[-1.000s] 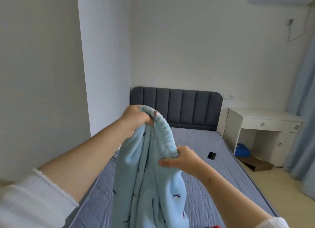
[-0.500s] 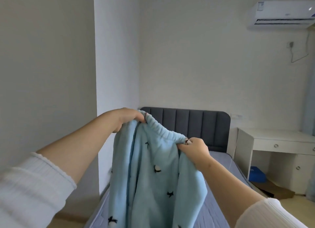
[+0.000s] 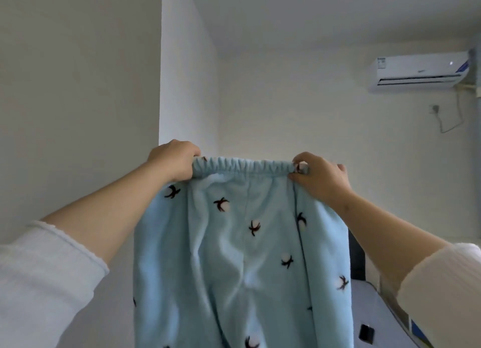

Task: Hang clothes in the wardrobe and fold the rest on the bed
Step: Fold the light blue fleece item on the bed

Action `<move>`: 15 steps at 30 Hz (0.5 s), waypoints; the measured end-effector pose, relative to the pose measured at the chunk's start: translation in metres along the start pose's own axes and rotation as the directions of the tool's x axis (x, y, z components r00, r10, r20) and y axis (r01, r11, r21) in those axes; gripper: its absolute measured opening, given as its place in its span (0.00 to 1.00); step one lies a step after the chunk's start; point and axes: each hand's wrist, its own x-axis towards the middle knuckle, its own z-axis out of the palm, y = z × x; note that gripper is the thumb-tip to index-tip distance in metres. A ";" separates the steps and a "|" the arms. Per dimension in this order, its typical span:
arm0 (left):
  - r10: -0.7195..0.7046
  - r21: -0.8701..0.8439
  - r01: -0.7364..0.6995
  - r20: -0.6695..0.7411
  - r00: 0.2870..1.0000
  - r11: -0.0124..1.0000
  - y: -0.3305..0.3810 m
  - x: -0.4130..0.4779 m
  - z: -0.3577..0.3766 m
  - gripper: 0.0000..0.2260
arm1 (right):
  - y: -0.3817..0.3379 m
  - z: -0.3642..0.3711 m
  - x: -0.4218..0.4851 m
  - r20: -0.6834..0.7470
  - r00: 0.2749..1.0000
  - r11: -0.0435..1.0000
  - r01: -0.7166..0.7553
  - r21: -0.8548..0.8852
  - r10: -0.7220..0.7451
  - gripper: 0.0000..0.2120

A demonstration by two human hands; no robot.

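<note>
Two hands up: left hand (image 3: 173, 163) and right hand (image 3: 318, 177) each grip an end of the light-blue fleece pajama pants' (image 3: 242, 256) stretched waistband at mid-frame, bare wall (image 3: 286, 113) behind.

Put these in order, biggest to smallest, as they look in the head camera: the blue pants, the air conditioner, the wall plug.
1. Blue pants, close to the camera, so they look extra big.
2. Air conditioner.
3. Wall plug, tiny.
</note>
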 end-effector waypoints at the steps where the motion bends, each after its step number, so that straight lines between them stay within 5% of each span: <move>1: 0.016 -0.087 -0.016 0.007 1.000 0.996 -0.004 0.003 -0.007 0.04 | -0.001 -0.005 0.000 -0.115 0.990 0.996 0.075 -0.038 -0.079 0.09; 4: 0.202 -0.529 -0.073 0.189 0.961 0.845 -0.015 -0.001 -0.025 0.07 | 0.005 -0.012 -0.004 -0.343 0.898 0.960 0.242 -0.141 -0.277 0.10; 7: 0.354 -0.640 -0.010 0.412 0.840 0.768 -0.018 -0.018 -0.022 0.16 | 0.017 -0.014 -0.011 0.045 0.990 0.991 0.134 -0.009 -0.133 0.12; 9: 0.325 -0.517 0.031 0.582 0.745 0.855 -0.020 -0.026 -0.003 0.11 | 0.028 -0.009 -0.020 0.333 0.938 0.995 0.088 0.039 -0.096 0.18; 11: 0.320 -0.487 0.084 0.685 0.654 0.869 -0.020 -0.038 0.017 0.05 | 0.038 -0.002 -0.032 0.470 0.879 0.991 0.014 0.133 -0.076 0.21; 13: 0.377 -0.629 0.219 0.670 0.640 0.746 -0.023 -0.051 0.029 0.07 | 0.044 0.000 -0.045 0.556 0.831 0.943 -0.178 0.282 -0.010 0.19; 15: 0.431 -0.768 0.407 0.623 0.653 0.494 -0.027 -0.060 0.037 0.17 | 0.049 -0.002 -0.055 0.671 0.739 0.799 -0.438 0.413 0.058 0.16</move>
